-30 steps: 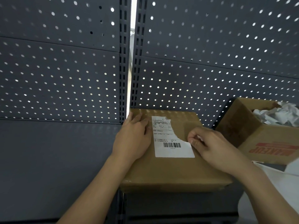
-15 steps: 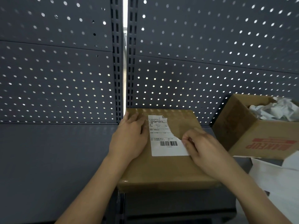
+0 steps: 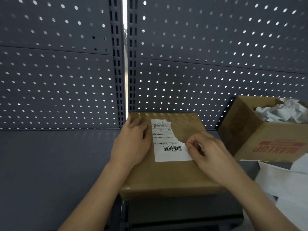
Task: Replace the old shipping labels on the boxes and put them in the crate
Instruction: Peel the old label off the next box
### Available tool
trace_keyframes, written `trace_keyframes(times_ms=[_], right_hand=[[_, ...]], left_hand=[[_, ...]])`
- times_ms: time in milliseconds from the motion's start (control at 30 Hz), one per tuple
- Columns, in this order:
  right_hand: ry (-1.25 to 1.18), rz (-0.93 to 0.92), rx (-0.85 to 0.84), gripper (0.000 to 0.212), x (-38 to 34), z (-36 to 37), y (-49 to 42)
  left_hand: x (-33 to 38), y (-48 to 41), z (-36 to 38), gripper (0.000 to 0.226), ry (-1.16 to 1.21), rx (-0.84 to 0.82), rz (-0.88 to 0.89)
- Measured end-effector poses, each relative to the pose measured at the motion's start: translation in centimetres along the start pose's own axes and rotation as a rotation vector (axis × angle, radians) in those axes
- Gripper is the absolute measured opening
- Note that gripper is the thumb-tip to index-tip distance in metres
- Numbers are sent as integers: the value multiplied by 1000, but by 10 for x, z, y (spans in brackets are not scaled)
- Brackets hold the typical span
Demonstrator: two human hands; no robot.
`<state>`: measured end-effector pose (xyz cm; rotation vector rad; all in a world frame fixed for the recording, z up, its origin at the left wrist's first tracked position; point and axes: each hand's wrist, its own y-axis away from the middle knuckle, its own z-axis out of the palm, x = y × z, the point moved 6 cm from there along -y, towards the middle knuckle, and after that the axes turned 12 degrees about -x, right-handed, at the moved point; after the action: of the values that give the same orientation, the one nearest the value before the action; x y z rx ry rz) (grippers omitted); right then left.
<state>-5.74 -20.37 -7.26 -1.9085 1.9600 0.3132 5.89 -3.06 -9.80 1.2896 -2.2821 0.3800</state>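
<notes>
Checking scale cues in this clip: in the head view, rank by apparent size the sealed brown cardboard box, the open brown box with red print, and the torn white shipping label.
1. Sealed brown cardboard box.
2. Open brown box with red print; cut off at the frame edge, so this order is unsure.
3. Torn white shipping label, clearly smallest.

shelf (image 3: 50, 164) open left, scrap carton (image 3: 260, 139) blocking right

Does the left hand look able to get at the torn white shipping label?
Probably yes: the left hand lies flat on the brown cardboard box right beside the torn white shipping label, nothing between them.
</notes>
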Motion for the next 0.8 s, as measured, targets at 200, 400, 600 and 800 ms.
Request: trace_keyframes(times_ms=[200,400,600,800], right_hand=[[15,94,4,21,4,3,-1],[39,70,-15,15,1,6,-7],[44,-13,34,11,-3,12,-3],[-31,-64,48,14,-5,11,3]], left_hand=[[1,1,-1,38,-2,4,-8],[-1,0,1,39,0,-4,-4],[-3,0,2,41,19,-3,2],[0,1,-1,39,0,21,11]])
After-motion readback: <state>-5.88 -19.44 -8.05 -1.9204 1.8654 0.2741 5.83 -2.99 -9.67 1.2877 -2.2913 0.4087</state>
